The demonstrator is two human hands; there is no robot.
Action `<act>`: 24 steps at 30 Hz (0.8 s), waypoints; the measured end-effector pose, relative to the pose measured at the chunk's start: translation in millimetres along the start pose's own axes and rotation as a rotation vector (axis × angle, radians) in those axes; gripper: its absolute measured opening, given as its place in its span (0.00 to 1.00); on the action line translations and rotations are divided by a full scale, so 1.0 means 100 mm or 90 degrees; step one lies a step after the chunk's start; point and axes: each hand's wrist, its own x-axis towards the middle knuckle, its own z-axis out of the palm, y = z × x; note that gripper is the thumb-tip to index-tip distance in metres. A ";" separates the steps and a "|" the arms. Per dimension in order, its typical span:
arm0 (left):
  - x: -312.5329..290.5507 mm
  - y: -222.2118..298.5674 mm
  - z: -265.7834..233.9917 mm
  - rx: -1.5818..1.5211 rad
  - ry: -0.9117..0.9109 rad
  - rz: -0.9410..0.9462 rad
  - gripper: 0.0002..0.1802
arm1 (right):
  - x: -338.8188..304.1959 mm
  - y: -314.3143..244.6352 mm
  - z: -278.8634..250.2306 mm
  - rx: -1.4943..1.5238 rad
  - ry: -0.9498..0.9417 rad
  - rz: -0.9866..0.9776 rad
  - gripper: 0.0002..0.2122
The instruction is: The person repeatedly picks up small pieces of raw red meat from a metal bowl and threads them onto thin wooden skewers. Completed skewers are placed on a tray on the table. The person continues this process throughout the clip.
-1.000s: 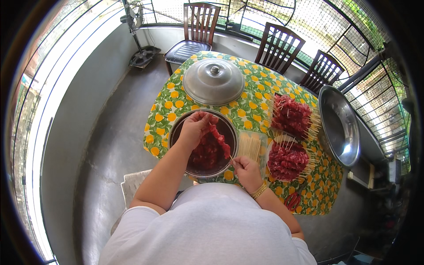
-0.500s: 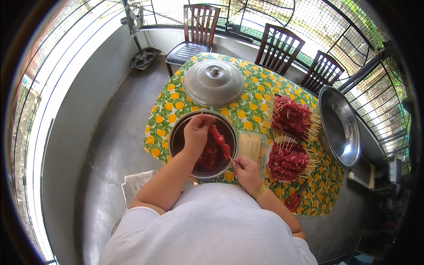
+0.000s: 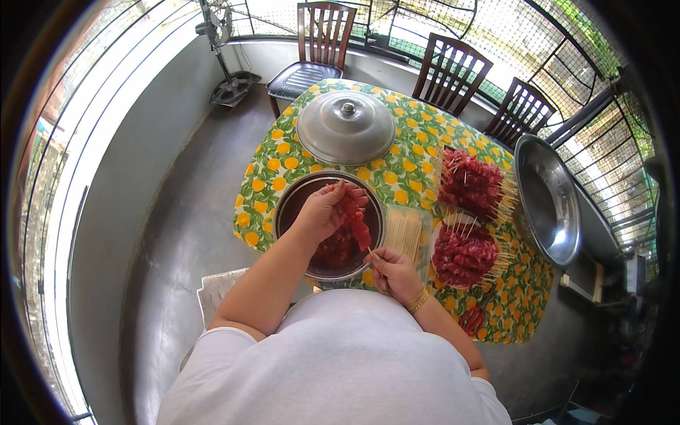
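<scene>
My right hand (image 3: 394, 273) is closed in a pinch on the lower end of a thin wooden skewer (image 3: 370, 252). The skewer slants up to the left, over the pot, with a strip of raw red meat (image 3: 360, 228) threaded along it. At its upper end my left hand (image 3: 322, 212) is closed on the meat, and its fingers hide the skewer's tip. Below both hands is a round metal pot (image 3: 278, 221) holding more raw meat (image 3: 333, 256). A clear container of bare skewers (image 3: 404, 235) lies just right of the pot, near my right hand.
Two piles of meat skewers, a far one (image 3: 469, 183) and a near one (image 3: 464, 255), sit at the right. Beyond the pot lies a domed metal lid (image 3: 346, 131). A large metal basin (image 3: 547, 202) leans at the table's right edge; red-handled scissors (image 3: 472, 321) lie nearer me.
My left hand has shifted slightly right along the meat, which now looks bunched under its fingers. My right hand keeps its pinch on the skewer's lower end. The whole view has shifted a little.
</scene>
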 end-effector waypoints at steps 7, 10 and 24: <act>-0.03 0.04 0.06 0.010 -0.025 -0.024 0.14 | 0.07 0.04 0.00 0.010 0.005 0.003 0.10; -0.01 0.11 0.08 0.069 -0.019 -0.018 0.12 | 0.09 0.03 -0.01 -0.083 0.047 -0.037 0.10; 0.81 -0.11 -0.51 0.363 0.087 -0.028 0.19 | 0.06 0.01 -0.10 -0.248 0.190 -0.128 0.08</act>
